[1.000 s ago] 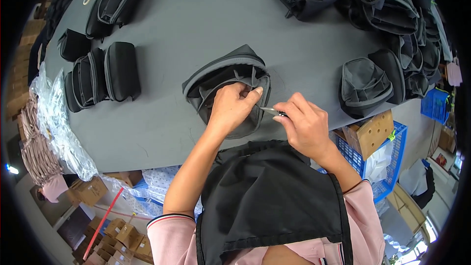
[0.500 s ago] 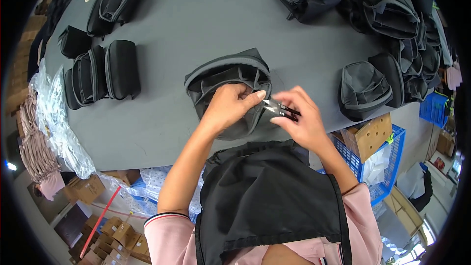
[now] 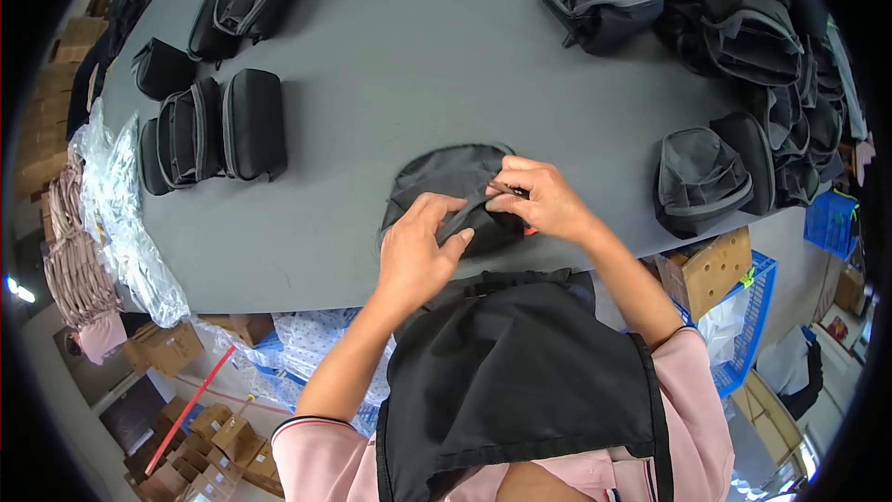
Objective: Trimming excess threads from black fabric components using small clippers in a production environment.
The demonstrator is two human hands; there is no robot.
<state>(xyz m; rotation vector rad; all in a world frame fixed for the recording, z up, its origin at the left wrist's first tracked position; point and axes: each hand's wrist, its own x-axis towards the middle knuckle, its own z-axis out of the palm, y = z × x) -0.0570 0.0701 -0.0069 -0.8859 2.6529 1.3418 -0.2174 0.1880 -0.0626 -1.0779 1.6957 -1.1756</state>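
A dark grey fabric pouch (image 3: 455, 195) lies near the front edge of the grey desk (image 3: 409, 65), just below the middle of the frame, and both hands are on it. The left hand (image 3: 418, 256) pinches the near rim, thumb and fingers closed on a fold of the cloth. The right hand (image 3: 544, 200) grips the right side of the rim, its fingers curled tight over the edge; whether it also holds a small tool I cannot tell.

The pouch looks light and soft. It sags and creases where it is pinched, so it would buckle if lifted by one corner. The piped rim seems the firmest place to hold, and a grip on both sides of it should keep the mouth in shape.

Finished-looking pouches (image 3: 223, 125) stand in a row at the left, and a heap of open ones (image 3: 743, 46) fills the upper right.
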